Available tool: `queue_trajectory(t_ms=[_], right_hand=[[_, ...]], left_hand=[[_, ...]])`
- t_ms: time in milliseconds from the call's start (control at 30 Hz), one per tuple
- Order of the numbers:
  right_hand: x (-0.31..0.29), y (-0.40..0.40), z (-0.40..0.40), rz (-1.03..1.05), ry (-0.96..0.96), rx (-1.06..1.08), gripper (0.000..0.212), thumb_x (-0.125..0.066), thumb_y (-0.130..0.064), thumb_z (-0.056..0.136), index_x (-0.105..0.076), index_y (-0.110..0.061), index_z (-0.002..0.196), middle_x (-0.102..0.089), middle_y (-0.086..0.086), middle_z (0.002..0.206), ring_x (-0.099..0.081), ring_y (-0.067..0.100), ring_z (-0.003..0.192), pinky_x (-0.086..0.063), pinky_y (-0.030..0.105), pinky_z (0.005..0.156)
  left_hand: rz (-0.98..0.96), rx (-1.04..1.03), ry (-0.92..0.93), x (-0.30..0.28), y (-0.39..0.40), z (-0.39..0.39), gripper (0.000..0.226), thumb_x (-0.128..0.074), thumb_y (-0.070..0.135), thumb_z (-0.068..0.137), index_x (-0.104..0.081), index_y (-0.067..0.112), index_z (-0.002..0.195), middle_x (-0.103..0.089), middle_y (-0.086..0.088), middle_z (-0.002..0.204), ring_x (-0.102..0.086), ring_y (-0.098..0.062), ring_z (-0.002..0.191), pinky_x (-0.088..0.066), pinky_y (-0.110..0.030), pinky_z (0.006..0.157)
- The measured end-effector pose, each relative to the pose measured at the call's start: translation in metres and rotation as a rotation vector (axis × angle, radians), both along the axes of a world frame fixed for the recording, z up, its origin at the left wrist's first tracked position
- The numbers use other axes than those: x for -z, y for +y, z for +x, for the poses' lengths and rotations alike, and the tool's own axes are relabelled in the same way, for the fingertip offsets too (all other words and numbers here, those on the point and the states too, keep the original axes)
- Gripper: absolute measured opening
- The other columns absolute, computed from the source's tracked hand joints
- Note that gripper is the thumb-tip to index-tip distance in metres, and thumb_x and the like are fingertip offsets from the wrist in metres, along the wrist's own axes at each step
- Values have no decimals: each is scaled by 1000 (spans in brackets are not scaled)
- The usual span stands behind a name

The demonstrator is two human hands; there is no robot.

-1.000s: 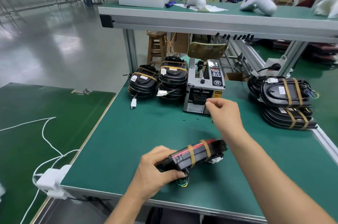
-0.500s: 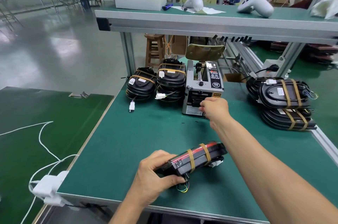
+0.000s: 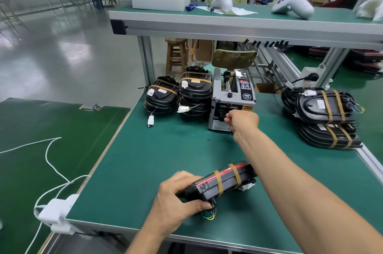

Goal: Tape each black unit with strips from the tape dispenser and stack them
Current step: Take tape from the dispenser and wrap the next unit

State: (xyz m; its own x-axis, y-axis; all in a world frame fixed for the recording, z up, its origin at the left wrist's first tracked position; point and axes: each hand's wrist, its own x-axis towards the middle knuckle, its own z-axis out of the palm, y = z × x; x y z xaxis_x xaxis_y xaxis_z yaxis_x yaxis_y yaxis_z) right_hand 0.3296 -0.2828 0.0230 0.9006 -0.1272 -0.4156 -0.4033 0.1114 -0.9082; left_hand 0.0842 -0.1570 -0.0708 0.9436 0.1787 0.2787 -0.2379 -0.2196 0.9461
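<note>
Black unit in left hand

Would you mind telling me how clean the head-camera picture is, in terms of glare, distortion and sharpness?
Head view: wide-angle bending bows the upper shelf edge and stretches the right forearm; window glare washes out the glossy floor at left; the tape dispenser, right hand and held black unit are reasonably sharp, with soft shadows under the left hand; far background is softer.
</note>
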Motion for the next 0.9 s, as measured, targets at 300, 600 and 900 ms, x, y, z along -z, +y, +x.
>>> queue_trajectory(t_ms=[300, 600, 900], right_hand=[[3, 3, 10, 63, 61, 125, 34, -39, -3, 105, -58, -3, 77, -58, 0, 38, -56, 8, 29, -26, 10, 26], [-1, 9, 4, 54, 51, 127, 3, -64, -1, 95, -63, 0, 92, -63, 1, 45, -64, 13, 49, -28, 11, 29], [6, -1, -1, 93, -27, 53, 26, -62, -2, 97, -61, 4, 121, -63, 7, 83, -64, 17, 63, -51, 19, 41]], left_hand=[[1, -2, 6, 1, 1, 0, 47, -100, 47, 68, -84, 29, 109, -72, 0, 98, -71, -22, 91, -54, -31, 83], [-4, -1, 12, 1, 0, 0, 48, -99, 48, 68, -84, 29, 110, -72, -1, 99, -71, -24, 92, -56, -36, 84], [1, -3, 16, -2, 0, -1, 47, -98, 50, 67, -84, 31, 108, -73, -1, 99, -71, -24, 93, -55, -33, 84]])
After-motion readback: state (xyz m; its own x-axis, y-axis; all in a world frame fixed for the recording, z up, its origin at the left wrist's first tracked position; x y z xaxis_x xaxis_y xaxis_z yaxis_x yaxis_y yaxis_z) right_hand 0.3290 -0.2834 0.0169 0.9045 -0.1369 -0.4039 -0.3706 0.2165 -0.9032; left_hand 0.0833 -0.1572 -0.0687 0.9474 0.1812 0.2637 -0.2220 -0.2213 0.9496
